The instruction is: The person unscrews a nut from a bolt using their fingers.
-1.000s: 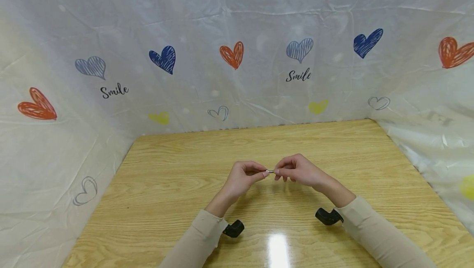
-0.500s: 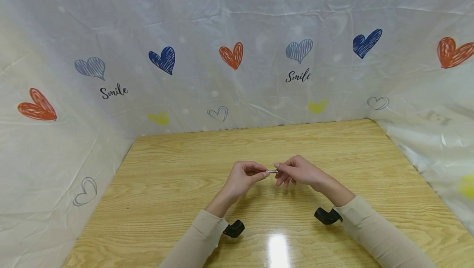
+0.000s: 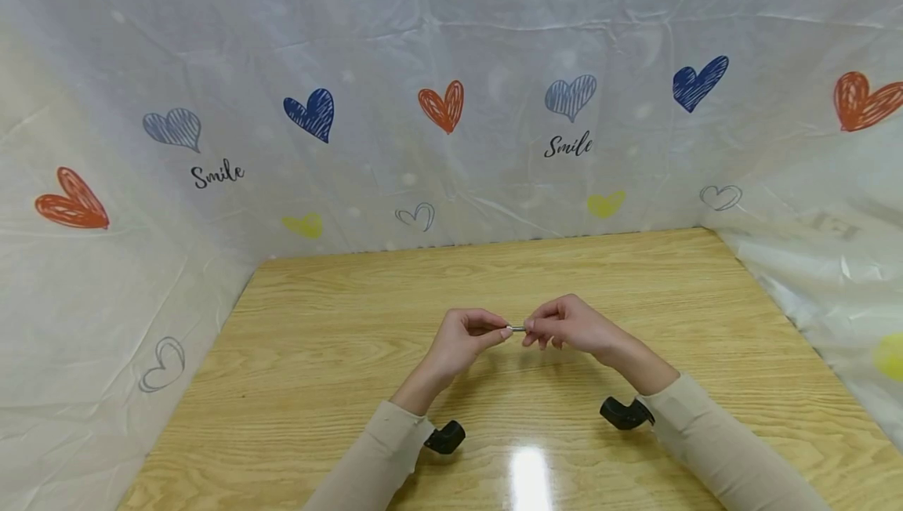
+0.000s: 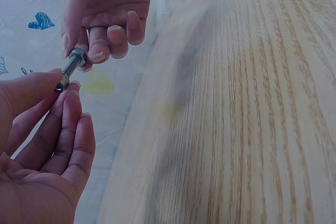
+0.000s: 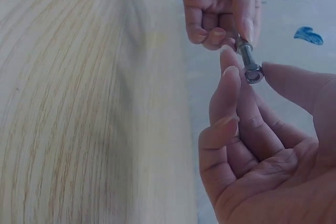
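Observation:
A small metal bolt with a threaded shaft is held up between the two hands, above the wooden table. My left hand pinches one end of it between thumb and fingertips, partly hiding that end. A hex nut sits around the bolt's other end. My right hand pinches this nut, its thumb on one side and a finger on the other. In the right wrist view, the remaining fingers of the right hand are loosely curled below the nut.
The wood-grain table spreads beneath both hands. White sheeting printed with hearts and "Smile" hangs behind it and along both sides. Black curved devices stick out from the cuffs of the beige sleeves.
Half a second ago the right thumb was raised off the nut with the fingers spread; now thumb and finger are back together on it. The left hand keeps its grip, nearly still.

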`<state>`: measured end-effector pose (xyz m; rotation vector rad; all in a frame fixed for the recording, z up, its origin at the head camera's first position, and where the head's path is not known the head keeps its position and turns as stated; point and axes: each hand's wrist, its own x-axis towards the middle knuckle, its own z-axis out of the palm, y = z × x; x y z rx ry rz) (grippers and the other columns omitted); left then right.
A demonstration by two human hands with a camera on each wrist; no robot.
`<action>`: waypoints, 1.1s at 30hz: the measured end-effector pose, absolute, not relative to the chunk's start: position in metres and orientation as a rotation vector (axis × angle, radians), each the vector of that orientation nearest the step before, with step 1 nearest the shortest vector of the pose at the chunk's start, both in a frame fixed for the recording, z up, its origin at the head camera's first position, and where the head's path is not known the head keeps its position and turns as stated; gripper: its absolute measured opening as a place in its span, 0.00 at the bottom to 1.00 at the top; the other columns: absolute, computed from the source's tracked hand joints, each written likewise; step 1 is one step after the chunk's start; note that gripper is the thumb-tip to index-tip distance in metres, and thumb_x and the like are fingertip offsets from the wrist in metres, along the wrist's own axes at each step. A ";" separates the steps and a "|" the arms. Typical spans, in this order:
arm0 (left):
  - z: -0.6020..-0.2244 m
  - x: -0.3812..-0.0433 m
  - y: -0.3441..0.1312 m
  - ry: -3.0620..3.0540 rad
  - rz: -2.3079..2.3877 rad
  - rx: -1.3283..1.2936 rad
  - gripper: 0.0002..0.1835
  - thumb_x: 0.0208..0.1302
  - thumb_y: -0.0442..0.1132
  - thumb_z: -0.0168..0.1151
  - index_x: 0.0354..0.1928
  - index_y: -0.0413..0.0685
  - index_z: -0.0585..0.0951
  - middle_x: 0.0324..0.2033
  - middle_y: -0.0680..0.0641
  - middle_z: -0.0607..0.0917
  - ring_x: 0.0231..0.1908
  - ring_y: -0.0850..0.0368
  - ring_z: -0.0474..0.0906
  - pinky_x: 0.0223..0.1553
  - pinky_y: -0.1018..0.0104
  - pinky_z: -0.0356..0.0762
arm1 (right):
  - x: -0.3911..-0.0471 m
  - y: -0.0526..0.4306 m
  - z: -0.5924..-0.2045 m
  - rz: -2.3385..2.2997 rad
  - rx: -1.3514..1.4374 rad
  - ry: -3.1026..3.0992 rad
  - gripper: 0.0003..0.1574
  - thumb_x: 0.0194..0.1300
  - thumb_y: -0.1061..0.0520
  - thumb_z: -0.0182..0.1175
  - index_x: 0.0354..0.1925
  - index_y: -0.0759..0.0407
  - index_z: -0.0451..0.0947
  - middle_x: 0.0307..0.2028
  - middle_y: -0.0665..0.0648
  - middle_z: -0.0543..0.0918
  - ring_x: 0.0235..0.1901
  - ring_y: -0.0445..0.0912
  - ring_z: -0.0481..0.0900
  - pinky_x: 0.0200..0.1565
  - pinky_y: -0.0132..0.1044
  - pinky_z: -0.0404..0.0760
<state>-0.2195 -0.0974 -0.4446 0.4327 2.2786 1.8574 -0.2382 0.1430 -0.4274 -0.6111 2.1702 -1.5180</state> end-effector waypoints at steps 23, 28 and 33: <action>-0.448 -0.219 -0.096 2.296 1.858 0.442 0.08 0.67 0.38 0.71 0.43 0.42 0.89 0.40 0.47 0.89 0.42 0.44 0.86 0.48 0.40 0.82 | -0.236 0.142 -0.430 -1.485 -0.556 2.200 0.28 0.80 0.45 0.55 0.47 0.70 0.85 0.36 0.62 0.89 0.35 0.60 0.83 0.31 0.39 0.76; -0.449 -0.219 -0.096 2.302 1.854 0.436 0.08 0.67 0.39 0.71 0.43 0.42 0.89 0.40 0.47 0.89 0.41 0.48 0.86 0.48 0.42 0.82 | -0.236 0.143 -0.430 -1.498 -0.590 2.180 0.24 0.79 0.49 0.56 0.46 0.70 0.85 0.35 0.61 0.88 0.35 0.65 0.81 0.31 0.38 0.76; -0.447 -0.218 -0.097 2.288 1.865 0.424 0.07 0.67 0.38 0.71 0.43 0.42 0.89 0.40 0.47 0.89 0.44 0.39 0.85 0.48 0.40 0.82 | -0.237 0.144 -0.430 -1.523 -0.640 2.161 0.18 0.77 0.53 0.58 0.50 0.68 0.82 0.41 0.66 0.87 0.39 0.69 0.79 0.33 0.42 0.77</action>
